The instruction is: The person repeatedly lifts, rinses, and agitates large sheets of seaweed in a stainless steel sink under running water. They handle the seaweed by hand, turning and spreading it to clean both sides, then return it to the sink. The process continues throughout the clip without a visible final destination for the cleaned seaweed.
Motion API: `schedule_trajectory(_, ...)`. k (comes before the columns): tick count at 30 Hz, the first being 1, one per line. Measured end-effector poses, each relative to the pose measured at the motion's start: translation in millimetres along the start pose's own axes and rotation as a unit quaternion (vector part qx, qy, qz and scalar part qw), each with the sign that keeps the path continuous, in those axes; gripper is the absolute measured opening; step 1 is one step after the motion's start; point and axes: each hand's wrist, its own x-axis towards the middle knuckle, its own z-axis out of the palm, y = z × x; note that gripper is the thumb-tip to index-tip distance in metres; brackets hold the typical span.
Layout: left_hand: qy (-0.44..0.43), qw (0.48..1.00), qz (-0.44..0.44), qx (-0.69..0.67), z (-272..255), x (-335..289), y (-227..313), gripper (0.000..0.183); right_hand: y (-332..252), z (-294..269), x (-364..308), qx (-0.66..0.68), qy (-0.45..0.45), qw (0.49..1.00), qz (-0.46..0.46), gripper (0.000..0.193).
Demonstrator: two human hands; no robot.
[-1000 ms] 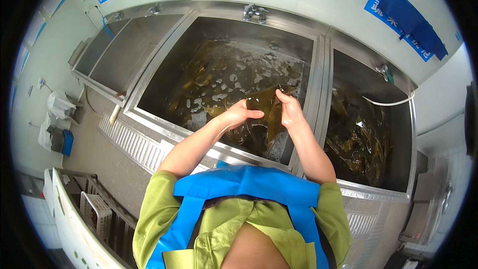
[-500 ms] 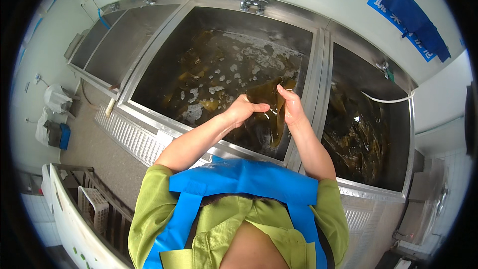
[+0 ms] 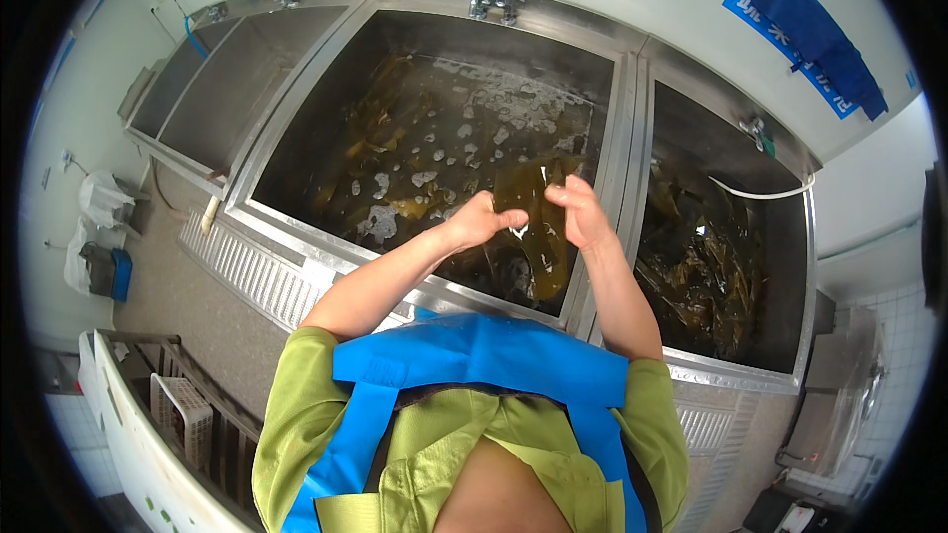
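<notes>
A broad, wet, brown-green sheet of kelp [image 3: 538, 237] hangs between my hands over the right part of the middle steel sink [image 3: 296, 222]. My left hand [image 3: 478, 222] is closed on its left edge, with the thumb lying on top. On the other edge, my right hand [image 3: 587, 215] pinches the kelp between thumb and fingers. The sheet's lower end droops toward the near wall of the sink. Below it, murky water with patches of white foam [image 3: 425, 179] holds more kelp [image 3: 380, 133], partly sunk.
The right sink [image 3: 802, 306] holds a heap of dark kelp [image 3: 716, 286], with a white hose [image 3: 765, 195] over its corner. A tap [image 3: 494, 5] is mounted behind the middle sink. Another steel sink [image 3: 232, 79] stands left. A plastic basket [image 3: 186, 415] sits on a slatted rack behind me.
The kelp has turned flatter and shows more of its broad face between my hands. My hands have moved slightly apart. The whole view has shifted a little.
</notes>
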Motion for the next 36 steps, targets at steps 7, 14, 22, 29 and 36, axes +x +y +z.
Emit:
schedule_trajectory(7,0.086,0.989,-0.012,-0.117,-13,9,-6,0.026,28,-4,-1,0.005,0.057,0.994,-0.089,0.017)
schedule_trajectory(14,0.240,0.963,-0.073,-0.104,-37,9,-22,0.022,38,-11,16,-0.036,0.288,0.949,-0.127,0.020)
schedule_trajectory(22,0.154,0.976,-0.036,0.150,20,-19,-9,0.025,37,13,28,0.108,0.434,0.886,-0.126,0.033)
schedule_trajectory(29,0.041,0.994,-0.067,0.076,7,0,-36,0.020,51,16,27,0.080,0.250,0.961,-0.082,0.011)
schedule_trajectory(36,0.074,0.990,0.026,0.117,-21,-7,-43,0.025,66,2,41,-0.134,0.261,0.953,-0.078,0.024)
